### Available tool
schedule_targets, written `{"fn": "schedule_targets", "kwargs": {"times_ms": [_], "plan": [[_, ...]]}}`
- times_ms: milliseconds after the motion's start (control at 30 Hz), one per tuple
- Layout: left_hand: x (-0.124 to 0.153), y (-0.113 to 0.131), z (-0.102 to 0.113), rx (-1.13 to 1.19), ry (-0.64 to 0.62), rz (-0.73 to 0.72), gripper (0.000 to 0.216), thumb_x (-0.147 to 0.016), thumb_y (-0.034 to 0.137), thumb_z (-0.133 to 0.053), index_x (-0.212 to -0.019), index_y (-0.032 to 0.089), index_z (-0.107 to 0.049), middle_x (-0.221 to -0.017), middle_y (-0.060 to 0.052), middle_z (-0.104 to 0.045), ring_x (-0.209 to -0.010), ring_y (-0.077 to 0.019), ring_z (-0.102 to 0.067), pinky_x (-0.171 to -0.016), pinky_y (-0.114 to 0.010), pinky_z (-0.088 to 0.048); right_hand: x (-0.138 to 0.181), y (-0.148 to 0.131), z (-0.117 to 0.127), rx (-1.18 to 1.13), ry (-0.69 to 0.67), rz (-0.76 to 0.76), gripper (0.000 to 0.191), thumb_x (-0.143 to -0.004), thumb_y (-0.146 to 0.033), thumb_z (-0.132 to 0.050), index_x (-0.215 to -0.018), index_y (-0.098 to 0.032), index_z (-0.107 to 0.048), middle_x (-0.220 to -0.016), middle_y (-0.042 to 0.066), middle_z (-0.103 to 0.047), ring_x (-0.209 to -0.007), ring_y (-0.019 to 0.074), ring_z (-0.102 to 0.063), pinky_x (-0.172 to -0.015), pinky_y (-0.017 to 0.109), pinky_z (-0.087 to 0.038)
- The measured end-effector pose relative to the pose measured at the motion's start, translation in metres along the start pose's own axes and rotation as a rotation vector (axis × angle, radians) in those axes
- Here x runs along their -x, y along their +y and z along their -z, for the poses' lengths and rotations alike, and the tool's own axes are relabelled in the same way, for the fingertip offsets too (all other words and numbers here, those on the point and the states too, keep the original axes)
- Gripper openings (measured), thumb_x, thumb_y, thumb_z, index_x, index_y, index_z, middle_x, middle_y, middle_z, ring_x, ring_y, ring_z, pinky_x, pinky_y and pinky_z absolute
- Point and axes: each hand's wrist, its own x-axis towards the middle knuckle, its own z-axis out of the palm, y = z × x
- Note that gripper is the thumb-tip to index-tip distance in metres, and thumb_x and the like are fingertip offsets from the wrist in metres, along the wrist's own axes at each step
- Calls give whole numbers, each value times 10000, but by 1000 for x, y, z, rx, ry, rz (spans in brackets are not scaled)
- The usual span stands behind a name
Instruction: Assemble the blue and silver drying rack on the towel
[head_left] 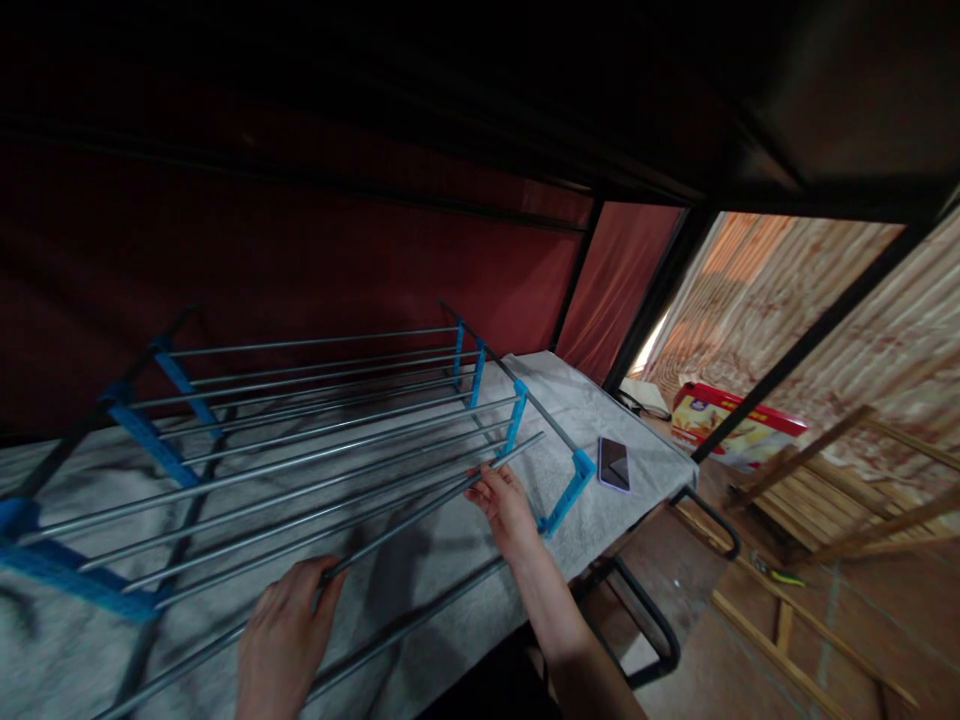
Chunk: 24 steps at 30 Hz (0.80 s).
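A rack of several grey metal rods (315,440) joined by blue plastic brackets (570,490) lies on a grey cloth-covered surface (570,400). My left hand (281,640) is closed round a loose grey rod (420,515) near its lower end. My right hand (506,505) pinches the same rod further up, close to a blue bracket. The rod's far tip (536,438) points up and to the right over the rack.
A phone (613,463) lies face up on the cloth near the right edge. A black metal frame (652,620) runs below the edge. A red and white box (731,425) and wooden slats (825,480) stand on the floor at right. Dark red fabric hangs behind.
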Motion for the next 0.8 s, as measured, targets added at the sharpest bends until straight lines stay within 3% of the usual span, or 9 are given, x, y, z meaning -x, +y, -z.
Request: {"fn": "schedule_targets", "kwargs": {"times_ms": [200,500,800], "plan": [[-4,9,-1,50,0,-58,254,-983,399,-477,-1054,216,-637,-957,-39,-724,-824,-207,-649,-794,-351,-468,5,23,6,-4,-7,-92,295,-672,-375,-862,-821,-192,-685,-806,34,-751,-658,132,-657,-709,294,-585],[6,33,2,-8,-297,40,233,-962,199,-518,-1151,243,-647,-1050,-36,-715,-966,-200,-648,-909,-376,-441,16,68,40,85,-20,-302,298,-605,-318,-917,-794,-201,-719,-843,24,-768,-820,184,-733,-806,332,-628],[8,36,14,-16,-394,65,239,-977,188,-482,-1182,233,-596,-1022,-27,-665,-917,-178,-594,-882,-350,-406,-4,84,72,158,-6,-332,219,-660,-326,-871,-784,-225,-721,-785,-9,-731,-776,167,-715,-867,353,-628]]}}
